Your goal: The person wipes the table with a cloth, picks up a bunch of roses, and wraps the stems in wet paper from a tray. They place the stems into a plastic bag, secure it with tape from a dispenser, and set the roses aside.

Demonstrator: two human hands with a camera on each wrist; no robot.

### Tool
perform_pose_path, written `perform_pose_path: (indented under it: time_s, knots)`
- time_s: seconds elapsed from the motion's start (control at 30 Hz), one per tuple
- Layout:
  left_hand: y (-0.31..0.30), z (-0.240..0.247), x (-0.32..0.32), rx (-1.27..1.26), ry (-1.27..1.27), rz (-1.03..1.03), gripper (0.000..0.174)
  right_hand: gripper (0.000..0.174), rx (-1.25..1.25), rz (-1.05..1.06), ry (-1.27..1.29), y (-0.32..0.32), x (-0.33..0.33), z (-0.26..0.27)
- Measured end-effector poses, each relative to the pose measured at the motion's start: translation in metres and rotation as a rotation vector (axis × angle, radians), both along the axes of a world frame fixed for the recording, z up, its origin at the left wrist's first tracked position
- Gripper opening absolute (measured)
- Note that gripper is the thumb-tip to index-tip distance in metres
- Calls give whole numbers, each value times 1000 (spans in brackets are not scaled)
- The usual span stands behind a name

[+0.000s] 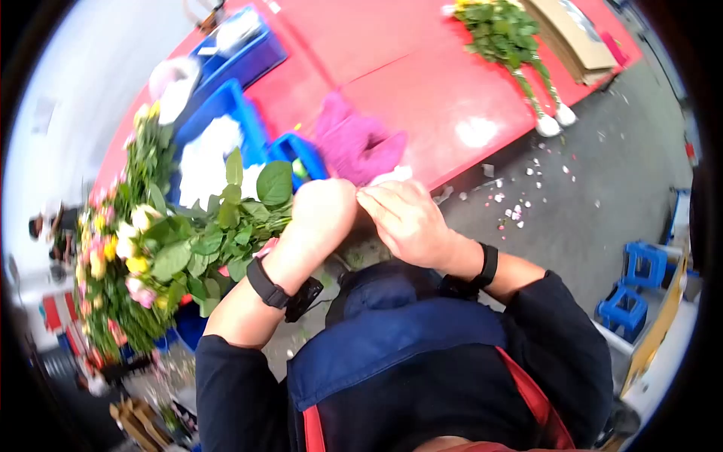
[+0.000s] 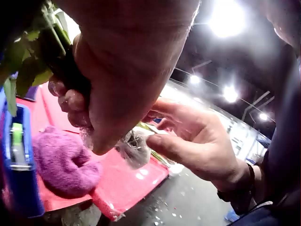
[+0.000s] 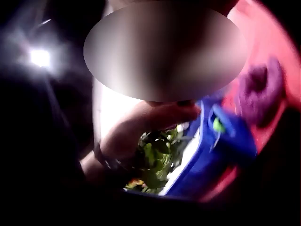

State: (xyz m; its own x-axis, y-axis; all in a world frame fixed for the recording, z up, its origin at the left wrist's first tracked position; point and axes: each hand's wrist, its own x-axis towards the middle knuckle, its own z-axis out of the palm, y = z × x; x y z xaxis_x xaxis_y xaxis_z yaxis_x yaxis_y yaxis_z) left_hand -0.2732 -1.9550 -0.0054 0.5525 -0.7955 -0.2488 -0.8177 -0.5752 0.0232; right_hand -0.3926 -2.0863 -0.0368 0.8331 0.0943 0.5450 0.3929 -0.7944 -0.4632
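Note:
In the left wrist view my left hand (image 2: pixel 127 70) curls its fingers round green stems (image 2: pixel 55 41) of a leafy bouquet. Roses (image 1: pixel 139 260) and leaves of that bouquet spread to the left of my left hand (image 1: pixel 324 215) in the head view. My right hand (image 1: pixel 410 226) meets it at the stem ends, where its thumb and fingers pinch a clear, whitish wrap (image 2: pixel 134 153). Part of the wrap lies hidden behind the left hand. A crumpled purple cloth (image 1: pixel 354 143) lies on the table just beyond both hands.
Blue bins (image 1: pixel 226 105) with white material stand at the left on the red table (image 1: pixel 422 83). Two wrapped bunches (image 1: pixel 508 38) lie at the far right beside a cardboard box (image 1: pixel 568 38). Petals (image 1: pixel 516 211) litter the floor near blue stools (image 1: pixel 623 305).

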Motion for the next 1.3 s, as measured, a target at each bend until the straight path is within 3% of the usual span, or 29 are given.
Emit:
perform_pose_path:
  time_s: [0.07,0.13,0.2,0.23,0.27,0.33,0.37,0.47,0.57,0.6,0.63,0.67,0.73,0.77,0.83,0.87,0.9,1.0,1.07,1.1,1.17,1.23,1.3]
  knots:
    - [-40,-8,-5,-40,-45,-273,13,34,-63,-213,50,-22,-11,-2]
    - [-83,-23,-19,-62,-80,-415,12,19,-56,-315,642,-51,-16,-9]
    - [-130,-21,-26,-152,-148,-604,9,11,77,-506,523,-84,-24,-29]
    - [-157,-22,-28,-180,-112,-505,16,12,89,-584,432,-105,-26,-40]
    - [-166,-11,-23,-348,-198,-714,25,14,100,-657,340,-129,-26,-50]
    - [-184,4,-30,-602,-298,-674,33,16,-6,-785,197,-181,-21,-70]
    - [-181,9,-31,-608,-254,-648,36,17,-71,-855,181,-210,-18,-81]
    - [-143,6,-22,-541,-133,-573,43,19,-344,-1006,212,-302,-20,-127]
    - [-76,-7,4,-447,-10,-406,44,32,-350,-1089,367,-353,-26,-139]
    - [-53,-12,13,-468,-1,-330,44,38,-218,-1104,509,-352,-22,-123]
    - [-25,-16,25,-478,0,-242,43,42,-296,-1088,456,-373,-25,-147]
    - [7,-20,36,-487,-9,-148,42,49,-218,-1048,676,-358,-13,-123]
    - [68,-15,58,-568,9,64,35,47,-393,-926,450,-409,-23,-182]
    - [103,-14,71,-604,-52,195,32,40,-599,-862,404,-436,-32,-210]
    - [179,-22,99,-699,-147,431,28,38,-749,-923,733,-470,-40,-233]
    - [221,-27,118,-753,-180,546,27,39,-797,-936,713,-470,-38,-235]
    - [261,-32,143,-662,-257,657,28,39,-736,-990,866,-462,-26,-226]
    - [348,-28,191,-292,-521,897,39,42,-693,-1081,937,-396,11,-173]
    - [383,-34,221,-130,-566,994,50,44,-714,-1004,735,-383,25,-181]
    - [393,-35,234,-79,-465,1089,59,45,-721,-971,634,-377,28,-184]
    - [409,-44,255,-72,-307,1185,60,47,-594,-864,581,-294,58,-149]
    - [427,-54,269,-96,-202,1252,57,43,-507,-685,369,-222,84,-132]
    - [443,-58,280,-196,-118,1225,53,39,-444,-533,268,-104,114,-86]
